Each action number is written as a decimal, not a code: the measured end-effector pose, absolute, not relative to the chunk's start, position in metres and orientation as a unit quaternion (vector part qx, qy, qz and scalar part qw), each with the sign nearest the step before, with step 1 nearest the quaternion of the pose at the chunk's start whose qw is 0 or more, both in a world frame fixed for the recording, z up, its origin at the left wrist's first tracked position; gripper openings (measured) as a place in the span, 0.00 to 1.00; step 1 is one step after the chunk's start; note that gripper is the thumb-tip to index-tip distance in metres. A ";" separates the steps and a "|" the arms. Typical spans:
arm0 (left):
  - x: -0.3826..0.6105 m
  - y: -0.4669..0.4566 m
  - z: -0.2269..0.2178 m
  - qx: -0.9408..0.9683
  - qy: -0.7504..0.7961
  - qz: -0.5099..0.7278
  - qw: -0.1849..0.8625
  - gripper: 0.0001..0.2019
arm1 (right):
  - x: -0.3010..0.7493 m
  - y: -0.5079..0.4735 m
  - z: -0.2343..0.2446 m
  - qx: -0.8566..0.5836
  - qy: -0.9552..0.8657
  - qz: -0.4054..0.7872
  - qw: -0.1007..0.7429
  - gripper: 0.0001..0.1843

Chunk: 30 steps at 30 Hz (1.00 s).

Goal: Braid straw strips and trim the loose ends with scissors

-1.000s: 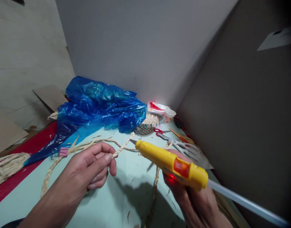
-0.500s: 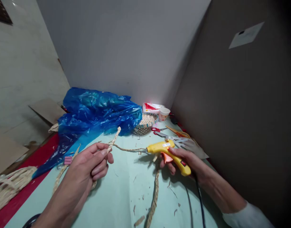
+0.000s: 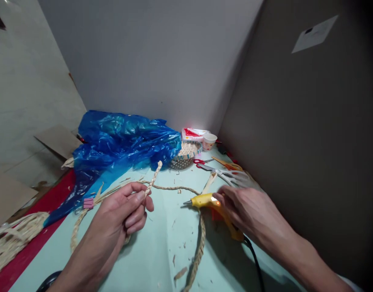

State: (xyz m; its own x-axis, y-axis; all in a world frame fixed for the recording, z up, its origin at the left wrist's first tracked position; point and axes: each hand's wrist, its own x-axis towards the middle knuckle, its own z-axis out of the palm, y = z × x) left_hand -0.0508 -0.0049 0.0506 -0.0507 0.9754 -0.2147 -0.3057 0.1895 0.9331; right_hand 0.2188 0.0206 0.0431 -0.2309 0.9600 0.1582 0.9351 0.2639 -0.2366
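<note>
My left hand (image 3: 130, 213) pinches a braided straw cord (image 3: 153, 178) between thumb and fingers. The cord's pale end sticks up above the fingertips. Over at the right, a yellow hot glue gun (image 3: 201, 200) lies low at the tabletop, its nozzle pointing left and a small orange light glowing on its side. My right hand (image 3: 244, 207) is curled over the gun's back from above, hiding much of the handle; the fingertips are partly hidden. A thicker straw braid (image 3: 199, 251) runs past under the gun toward the front edge.
A blue plastic bag (image 3: 122, 142) covers the back left. Behind the hands are a woven basket (image 3: 183, 164), a paper cup (image 3: 209, 142), red-handled scissors (image 3: 200, 162) and white-handled scissors (image 3: 235, 175). A pink clip (image 3: 88, 203) holds straw at left. Straw scraps dot the green tabletop (image 3: 156, 251).
My right hand has turned palm-down and lowered the glue gun to the table, its fingers off the trigger. My left hand with the cord has shifted slightly right.
</note>
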 end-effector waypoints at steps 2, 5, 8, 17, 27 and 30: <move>-0.049 -0.007 0.049 0.335 0.485 0.524 0.614 0.10 | 0.196 0.019 0.052 -0.524 -0.796 0.135 0.270 0.17; -0.048 -0.008 0.045 0.328 0.481 0.500 0.642 0.10 | 0.165 0.023 0.055 -0.434 -0.759 0.302 0.379 0.18; -0.047 -0.008 0.042 0.336 0.473 0.479 0.659 0.09 | 0.152 0.027 0.050 -0.376 -0.730 0.371 0.433 0.17; -0.045 -0.010 0.042 0.333 0.476 0.461 0.671 0.09 | 0.153 0.029 0.031 -0.333 -0.578 0.578 0.470 0.20; -0.040 -0.009 0.041 0.322 0.490 0.457 0.669 0.10 | 0.152 0.010 0.040 -0.257 -0.829 0.267 0.418 0.26; -0.038 -0.009 0.041 0.325 0.490 0.464 0.663 0.09 | 0.150 0.011 0.038 -0.237 -0.852 0.206 0.418 0.24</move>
